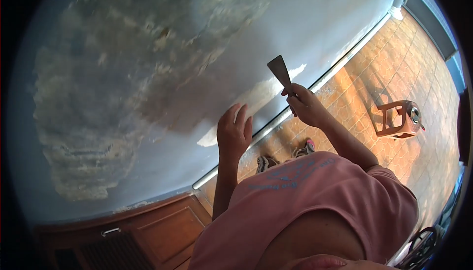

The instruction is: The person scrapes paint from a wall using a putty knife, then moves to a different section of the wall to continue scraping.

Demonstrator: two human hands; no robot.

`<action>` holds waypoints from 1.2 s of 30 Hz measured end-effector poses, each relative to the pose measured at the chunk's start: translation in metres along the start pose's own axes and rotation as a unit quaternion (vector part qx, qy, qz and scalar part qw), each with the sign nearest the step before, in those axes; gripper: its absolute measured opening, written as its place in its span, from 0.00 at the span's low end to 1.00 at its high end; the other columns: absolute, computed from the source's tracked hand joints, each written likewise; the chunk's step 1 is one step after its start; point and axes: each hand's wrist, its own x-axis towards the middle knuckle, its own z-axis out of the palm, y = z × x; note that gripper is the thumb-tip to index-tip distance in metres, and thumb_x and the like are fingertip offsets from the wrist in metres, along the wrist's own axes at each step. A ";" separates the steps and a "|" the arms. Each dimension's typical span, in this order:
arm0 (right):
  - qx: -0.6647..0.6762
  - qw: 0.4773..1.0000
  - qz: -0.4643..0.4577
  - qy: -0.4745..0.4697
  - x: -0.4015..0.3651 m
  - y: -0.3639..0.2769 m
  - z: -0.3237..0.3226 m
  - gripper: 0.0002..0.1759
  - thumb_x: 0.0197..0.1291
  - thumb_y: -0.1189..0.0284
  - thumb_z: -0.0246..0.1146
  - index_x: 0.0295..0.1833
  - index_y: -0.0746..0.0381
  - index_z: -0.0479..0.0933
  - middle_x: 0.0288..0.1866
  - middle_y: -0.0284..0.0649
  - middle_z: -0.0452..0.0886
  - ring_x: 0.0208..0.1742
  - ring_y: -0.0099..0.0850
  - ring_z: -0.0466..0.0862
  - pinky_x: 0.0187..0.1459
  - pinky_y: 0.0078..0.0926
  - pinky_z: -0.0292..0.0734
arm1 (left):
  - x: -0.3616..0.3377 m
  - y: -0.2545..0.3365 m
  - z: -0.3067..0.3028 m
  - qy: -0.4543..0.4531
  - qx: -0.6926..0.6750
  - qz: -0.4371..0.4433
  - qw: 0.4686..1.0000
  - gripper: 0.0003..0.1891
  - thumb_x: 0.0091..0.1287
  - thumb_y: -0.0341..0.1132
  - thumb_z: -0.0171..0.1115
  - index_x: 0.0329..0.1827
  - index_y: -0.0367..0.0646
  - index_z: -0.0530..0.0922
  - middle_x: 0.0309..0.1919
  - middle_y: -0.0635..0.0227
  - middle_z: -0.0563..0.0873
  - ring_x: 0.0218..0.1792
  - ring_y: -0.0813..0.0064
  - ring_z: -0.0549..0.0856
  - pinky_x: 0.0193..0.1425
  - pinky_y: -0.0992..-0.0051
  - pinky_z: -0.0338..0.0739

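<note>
My right hand (306, 106) is wrapped round the handle of a scraper (280, 71), a flat metal blade that widens toward its end and points up along the wall. The blade overlaps the blue-grey wall (305, 38) in this view. Over a long pale patch (263, 94) low on the wall, my left hand (233, 131) is held up with its fingers apart and nothing in it. Farther left, a large area of peeling, stained paint (113, 78) covers the wall.
A brown plastic stool (399, 131) stands on the orange tiled floor (389, 63) at the right, with a round container (415, 115) on top. A wooden door (167, 225) with a metal handle is at lower left. A pale skirting strip (340, 68) runs along the wall's foot.
</note>
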 end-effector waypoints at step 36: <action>-0.160 0.938 -0.146 0.272 0.211 0.039 -0.412 0.25 0.60 0.74 0.54 0.65 0.59 0.68 0.34 0.50 0.78 0.35 0.48 0.80 0.39 0.41 0.75 | 0.391 0.209 0.286 -0.172 -0.553 -0.078 0.811 0.18 0.72 0.36 0.54 0.61 0.37 0.70 0.58 0.57 0.76 0.60 0.67 0.74 0.64 0.68 0.67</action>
